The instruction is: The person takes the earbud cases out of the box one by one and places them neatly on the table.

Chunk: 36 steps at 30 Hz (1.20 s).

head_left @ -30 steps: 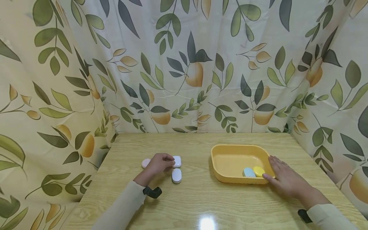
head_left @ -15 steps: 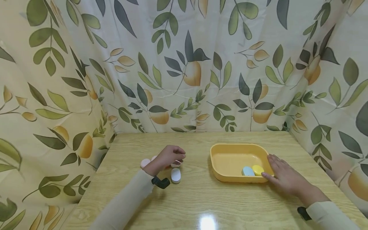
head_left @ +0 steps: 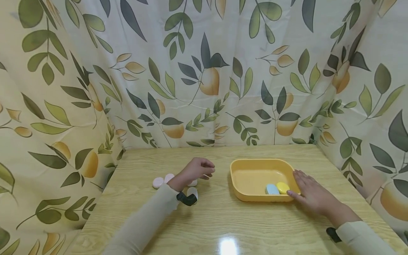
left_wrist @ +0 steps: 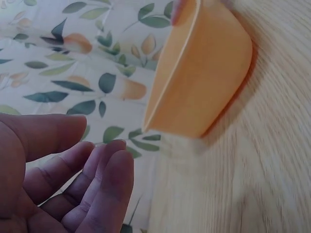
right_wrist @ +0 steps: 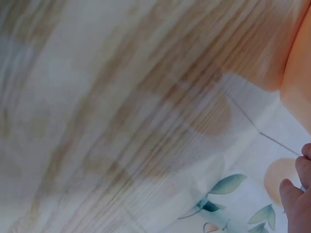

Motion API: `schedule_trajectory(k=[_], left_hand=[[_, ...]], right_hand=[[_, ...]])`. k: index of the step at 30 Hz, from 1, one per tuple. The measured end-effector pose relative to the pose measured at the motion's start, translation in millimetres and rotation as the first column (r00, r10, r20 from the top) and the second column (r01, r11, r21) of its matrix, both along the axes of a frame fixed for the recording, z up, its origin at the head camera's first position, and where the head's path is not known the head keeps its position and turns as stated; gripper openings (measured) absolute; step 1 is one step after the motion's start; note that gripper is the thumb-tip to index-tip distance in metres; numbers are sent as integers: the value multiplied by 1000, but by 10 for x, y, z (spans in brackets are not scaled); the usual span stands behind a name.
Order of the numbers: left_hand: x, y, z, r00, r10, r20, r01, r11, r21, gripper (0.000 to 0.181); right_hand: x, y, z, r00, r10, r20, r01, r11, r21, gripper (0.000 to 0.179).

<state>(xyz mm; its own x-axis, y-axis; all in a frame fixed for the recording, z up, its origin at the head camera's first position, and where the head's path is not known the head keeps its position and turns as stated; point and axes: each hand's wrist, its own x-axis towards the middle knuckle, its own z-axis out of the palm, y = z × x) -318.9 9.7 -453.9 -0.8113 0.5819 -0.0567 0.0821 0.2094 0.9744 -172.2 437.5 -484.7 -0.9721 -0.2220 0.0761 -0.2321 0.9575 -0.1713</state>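
Observation:
My left hand (head_left: 195,171) hovers above the table between the small pieces and the yellow-orange basin (head_left: 237,194). In the left wrist view, its fingers (left_wrist: 109,189) are loosely bent and apart from the thumb, with nothing held. Below and left of it lie two pale pink round pieces (head_left: 158,182) and two white rounded pieces (head_left: 192,191), partly hidden by the hand and wrist. My right hand (head_left: 313,199) rests against the basin's right side with fingers extended and thumb at the front corner. A light blue piece (head_left: 272,189) and a yellow round piece (head_left: 282,187) lie inside the basin.
All of this stands on a light wood-grain table (head_left: 210,223). A leaf-and-fruit patterned curtain (head_left: 204,117) rises behind the table and along both sides. Each wrist wears a dark band (head_left: 186,199).
My left hand has moved right, away from the white square piece, toward the basin, carrying nothing. My right hand stays at the basin's side. The head view shifts slightly.

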Motion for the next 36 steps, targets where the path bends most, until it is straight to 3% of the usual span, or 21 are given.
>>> schedule_trajectory(k=[15,29,36], left_hand=[[44,415,101,997,-77,-21,76,995,-60,14],[201,835,178,983,-160,-92,153,985,-82,12],[224,943,159,979,-152,-132,138,984,-110,18]], right_hand=[[11,-7,20,1000,3,-10,-3,1000,10,85],[60,29,19,1000,-14,-2,14,1000,7,86],[57,-4,31,999,2,-38,-2,1000,-3,85]])
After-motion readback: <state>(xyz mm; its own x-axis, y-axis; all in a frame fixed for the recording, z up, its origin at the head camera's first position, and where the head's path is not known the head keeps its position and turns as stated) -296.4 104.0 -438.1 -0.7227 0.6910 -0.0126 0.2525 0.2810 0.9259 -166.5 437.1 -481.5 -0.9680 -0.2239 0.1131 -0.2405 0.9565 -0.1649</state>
